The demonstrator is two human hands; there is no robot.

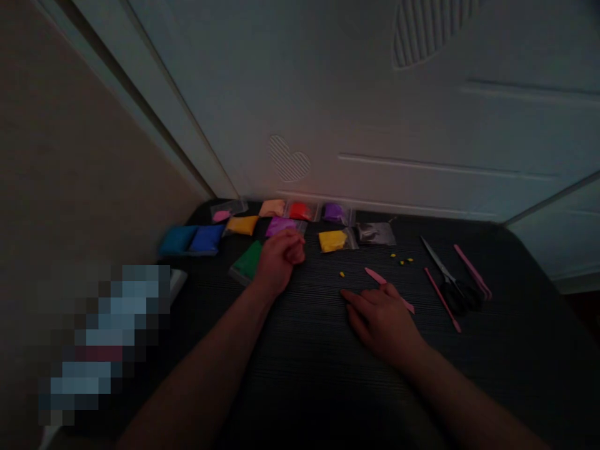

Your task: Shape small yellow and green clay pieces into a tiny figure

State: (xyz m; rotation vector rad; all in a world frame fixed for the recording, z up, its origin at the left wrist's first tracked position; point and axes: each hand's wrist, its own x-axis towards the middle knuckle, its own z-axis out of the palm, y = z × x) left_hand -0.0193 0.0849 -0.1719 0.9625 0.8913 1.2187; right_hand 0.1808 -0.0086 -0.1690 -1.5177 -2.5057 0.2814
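My left hand (280, 259) is closed, its fingers curled together, just above the table beside a bag of green clay-like material (250, 257). Whatever it may hold is hidden. My right hand (382, 319) rests low over the dark tabletop, index finger and thumb stretched out. Its index fingertip lies just short of a small yellow piece (342, 274). A pink flat modelling tool (375, 275) lies partly hidden behind the right-hand fingers. Farther right are several tiny yellow-and-dark pieces (402, 263).
A thin pink stick tool (443, 300), scissors (440, 262) and pink tweezers (471, 270) lie on the right. Bags of coloured material, including yellow (332, 240), red (300, 210) and blue (207, 239), line the back. A white panelled surface (328, 112) stands behind the table.
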